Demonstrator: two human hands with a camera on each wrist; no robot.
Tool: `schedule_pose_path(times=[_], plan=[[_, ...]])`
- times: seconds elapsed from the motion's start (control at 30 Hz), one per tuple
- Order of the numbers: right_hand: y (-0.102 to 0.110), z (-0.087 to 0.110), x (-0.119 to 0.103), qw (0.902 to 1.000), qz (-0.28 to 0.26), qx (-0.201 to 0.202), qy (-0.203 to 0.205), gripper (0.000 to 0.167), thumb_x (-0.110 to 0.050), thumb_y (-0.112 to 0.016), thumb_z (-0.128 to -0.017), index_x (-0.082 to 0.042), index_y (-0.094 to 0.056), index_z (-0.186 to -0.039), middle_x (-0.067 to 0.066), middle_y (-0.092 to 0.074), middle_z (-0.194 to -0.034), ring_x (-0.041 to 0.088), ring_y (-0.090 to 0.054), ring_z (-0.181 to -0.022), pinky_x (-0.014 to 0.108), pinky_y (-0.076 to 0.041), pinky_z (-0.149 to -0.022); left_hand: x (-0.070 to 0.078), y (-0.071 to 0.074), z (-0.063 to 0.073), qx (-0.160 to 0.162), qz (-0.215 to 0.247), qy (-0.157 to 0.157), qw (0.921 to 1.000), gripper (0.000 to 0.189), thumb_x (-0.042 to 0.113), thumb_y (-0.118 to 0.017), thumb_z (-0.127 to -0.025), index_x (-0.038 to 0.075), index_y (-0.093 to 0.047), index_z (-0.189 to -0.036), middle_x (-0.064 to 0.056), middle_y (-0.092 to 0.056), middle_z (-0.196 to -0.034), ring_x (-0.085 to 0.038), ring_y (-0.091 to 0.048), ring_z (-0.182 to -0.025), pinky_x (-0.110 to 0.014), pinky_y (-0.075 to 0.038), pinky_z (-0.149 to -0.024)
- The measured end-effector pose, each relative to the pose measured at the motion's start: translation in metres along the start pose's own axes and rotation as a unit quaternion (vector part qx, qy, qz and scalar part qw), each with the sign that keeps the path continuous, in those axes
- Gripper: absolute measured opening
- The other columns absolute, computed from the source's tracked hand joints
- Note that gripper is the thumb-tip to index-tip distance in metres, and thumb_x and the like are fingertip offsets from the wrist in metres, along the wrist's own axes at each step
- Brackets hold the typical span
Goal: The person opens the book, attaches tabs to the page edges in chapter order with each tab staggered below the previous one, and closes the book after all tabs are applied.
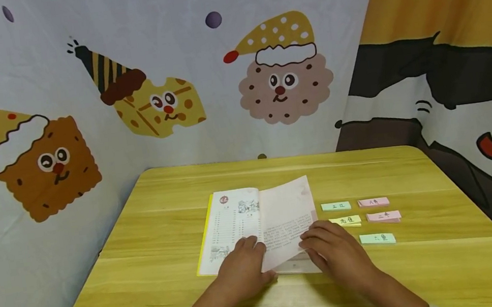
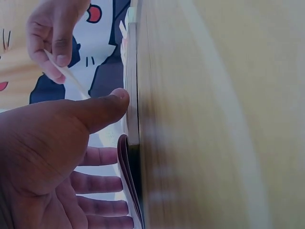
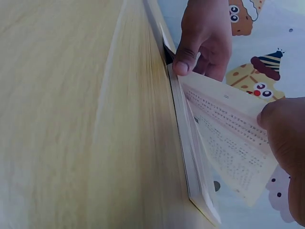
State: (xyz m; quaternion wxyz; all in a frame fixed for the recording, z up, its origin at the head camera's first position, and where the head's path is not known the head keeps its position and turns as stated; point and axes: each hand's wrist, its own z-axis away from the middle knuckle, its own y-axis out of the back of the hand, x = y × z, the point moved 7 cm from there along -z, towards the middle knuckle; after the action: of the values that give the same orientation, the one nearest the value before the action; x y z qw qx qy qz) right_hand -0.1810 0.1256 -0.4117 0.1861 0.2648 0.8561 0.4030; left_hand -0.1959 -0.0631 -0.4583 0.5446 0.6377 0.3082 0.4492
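An open book [image 1: 231,222] lies on the wooden table, its yellow cover edge showing along the left. My left hand [image 1: 243,269] rests on the left page near the fold; in the left wrist view its fingers [image 2: 100,183] lie extended on the paper, and the thumb is at the bottom edge by the spine. Between thumb and fingers, my right hand [image 1: 338,252] pinches a page [image 1: 284,210] by its outer edge near the lower corner. That page is raised off the stack at a slant, with print on both faces in the right wrist view [image 3: 233,133].
Several small folded paper slips with handwriting lie right of the book: green [image 1: 336,207], pink [image 1: 374,203] and yellow [image 1: 345,221] ones among them. The table [image 1: 144,227] meets a cloth [image 1: 217,146] printed with cartoon snacks at its back and left.
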Motion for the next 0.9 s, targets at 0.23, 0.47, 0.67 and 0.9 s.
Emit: schedule_pose_path(times=[0.23, 0.47, 0.67, 0.9], plan=[[0.002, -0.003, -0.005, 0.9997, -0.002, 0.021, 0.012, 0.011, -0.02, -0.07, -0.096, -0.014, -0.078, -0.101, 0.001, -0.071, -0.116, 0.026, -0.06, -0.114, 0.032, -0.037, -0.107, 0.001, 0.001, -0.001, 0.006, -0.011, -0.006, 0.9999, 0.053, 0.048, -0.08, -0.086, 0.007, -0.069, -0.116, -0.015, -0.061, -0.13, -0.033, -0.057, -0.121, -0.045, -0.056, -0.09], [0.011, -0.002, -0.005, 0.9969, 0.011, 0.073, -0.026, 0.044, -0.037, -0.041, -0.109, -0.008, -0.066, -0.13, 0.016, -0.056, -0.142, 0.034, -0.057, -0.117, 0.034, -0.049, -0.095, 0.002, 0.004, 0.0, 0.032, -0.009, -0.011, 0.9994, 0.04, 0.039, -0.074, -0.092, 0.006, -0.066, -0.113, -0.013, -0.064, -0.122, -0.029, -0.06, -0.112, -0.042, -0.057, -0.082], [0.002, 0.007, 0.009, 0.9935, 0.01, 0.004, -0.113, 0.054, -0.033, -0.071, -0.098, -0.006, -0.056, -0.141, 0.013, -0.051, -0.144, 0.031, -0.054, -0.125, 0.045, -0.057, -0.083, -0.004, 0.007, -0.001, 0.063, 0.037, 0.026, 0.997, 0.043, 0.034, -0.065, -0.097, 0.001, -0.062, -0.125, -0.013, -0.067, -0.116, -0.028, -0.064, -0.109, -0.045, -0.057, -0.081], [-0.026, 0.027, 0.018, 0.9749, 0.009, -0.154, -0.16, 0.05, -0.035, -0.083, -0.087, -0.011, -0.068, -0.128, 0.005, -0.059, -0.138, 0.026, -0.055, -0.129, 0.044, -0.048, -0.103, -0.01, 0.015, 0.001, 0.107, 0.091, 0.054, 0.9885, 0.046, 0.036, -0.061, -0.102, -0.007, -0.067, -0.117, -0.017, -0.069, -0.1, -0.029, -0.068, -0.094, -0.047, -0.057, -0.07]])
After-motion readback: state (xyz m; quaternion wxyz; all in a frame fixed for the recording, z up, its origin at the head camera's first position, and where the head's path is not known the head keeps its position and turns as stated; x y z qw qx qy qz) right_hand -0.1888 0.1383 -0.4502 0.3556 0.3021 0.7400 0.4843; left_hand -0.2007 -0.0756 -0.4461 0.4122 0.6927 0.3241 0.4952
